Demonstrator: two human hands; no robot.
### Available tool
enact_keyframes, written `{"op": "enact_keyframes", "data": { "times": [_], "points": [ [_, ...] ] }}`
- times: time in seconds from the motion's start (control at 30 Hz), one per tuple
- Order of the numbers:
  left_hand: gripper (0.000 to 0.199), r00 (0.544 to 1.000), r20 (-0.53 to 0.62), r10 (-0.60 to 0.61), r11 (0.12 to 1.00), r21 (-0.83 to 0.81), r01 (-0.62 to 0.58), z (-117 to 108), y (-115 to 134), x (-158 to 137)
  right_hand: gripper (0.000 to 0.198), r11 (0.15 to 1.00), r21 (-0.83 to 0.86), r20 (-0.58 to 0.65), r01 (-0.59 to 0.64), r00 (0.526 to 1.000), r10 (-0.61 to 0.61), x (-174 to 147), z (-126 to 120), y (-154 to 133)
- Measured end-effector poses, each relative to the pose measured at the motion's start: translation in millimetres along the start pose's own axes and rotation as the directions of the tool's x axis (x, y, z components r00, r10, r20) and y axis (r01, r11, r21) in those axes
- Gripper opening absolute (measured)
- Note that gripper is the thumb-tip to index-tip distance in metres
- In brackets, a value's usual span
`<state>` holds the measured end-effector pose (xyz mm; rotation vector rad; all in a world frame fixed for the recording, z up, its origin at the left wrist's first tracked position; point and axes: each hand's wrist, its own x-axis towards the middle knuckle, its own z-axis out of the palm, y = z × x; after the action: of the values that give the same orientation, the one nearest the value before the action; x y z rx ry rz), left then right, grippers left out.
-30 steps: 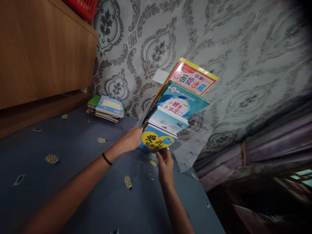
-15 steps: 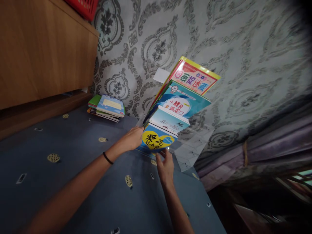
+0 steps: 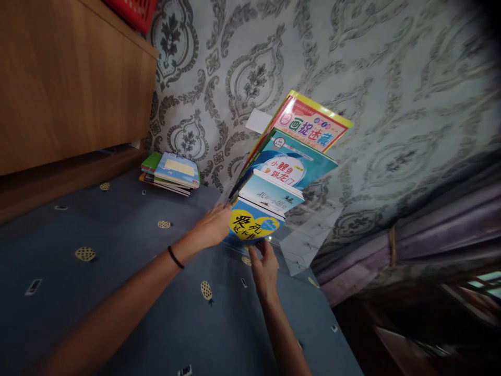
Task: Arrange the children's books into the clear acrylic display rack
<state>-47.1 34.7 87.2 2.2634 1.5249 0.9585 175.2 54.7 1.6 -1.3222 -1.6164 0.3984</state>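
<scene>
A blue book with a yellow heart-shaped patch [image 3: 255,223] leans at the front of a stepped row of books in a clear acrylic book holder [image 3: 303,245]. My left hand [image 3: 214,225] is closed at this book's left edge, its fingertips partly hidden. At the lower edge, the thumb and fingers of my right hand [image 3: 266,269] are pressed against the same book. Behind it stand a pale blue book [image 3: 270,192], a teal book with a round white patch [image 3: 284,164] and a tall pink, yellow-edged book [image 3: 313,122].
A stack of books [image 3: 176,171] lies to the left, near the patterned wall [image 3: 258,73]. A wooden cabinet [image 3: 74,89] fills the upper left, with a red basket [image 3: 136,13] on top. The blue pineapple-print cloth [image 3: 129,282] ends at the right, beside a purple curtain [image 3: 360,261].
My left hand and wrist have shifted slightly, the wrist a little lower and to the right. The right hand and the books stay almost the same.
</scene>
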Motion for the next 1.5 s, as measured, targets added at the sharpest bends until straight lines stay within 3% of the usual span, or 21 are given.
{"op": "enact_keyframes", "data": {
  "times": [0.13, 0.27, 0.37, 0.47, 0.67, 1.0, 1.5],
  "points": [
    [0.05, 0.996, -0.013, -0.083, 0.995, 0.062, 0.084, -2, 7, -3, 0.05, 1.0, 0.025, 0.013, 0.005, 1.0, -0.005, -1, 0, 0],
    [0.051, 0.998, 0.014, -0.056, 0.998, 0.018, 0.056, -8, 10, -5, 0.055, 0.993, 0.112, 0.053, -0.033, 0.998, 0.027, 2, -4, -1],
    [0.054, 0.998, 0.013, -0.054, 0.998, -0.022, 0.054, -8, 9, -4, 0.069, 0.982, 0.176, -0.003, -0.071, 0.997, 0.073, 9, -10, -8],
    [0.064, 0.997, -0.031, -0.073, 0.995, -0.072, 0.07, -3, 9, -2, 0.079, 0.957, 0.289, -0.078, -0.022, 0.996, 0.047, 19, -17, -23],
    [0.077, 0.996, -0.041, -0.078, 0.994, -0.082, 0.075, 0, 9, -3, 0.066, 0.893, 0.446, -0.062, 0.053, 0.998, -0.028, 32, -18, -46],
    [0.077, 0.993, 0.009, -0.119, 0.992, -0.05, 0.12, -8, 17, -4, 0.059, 0.881, 0.471, -0.093, 0.045, 0.996, -0.001, 34, -17, -49],
    [0.08, 0.993, 0.045, -0.11, 0.994, -0.019, 0.111, -14, 20, -8, 0.071, 0.89, 0.456, -0.095, 0.011, 0.995, 0.036, 40, -22, -47]
  ]
}}
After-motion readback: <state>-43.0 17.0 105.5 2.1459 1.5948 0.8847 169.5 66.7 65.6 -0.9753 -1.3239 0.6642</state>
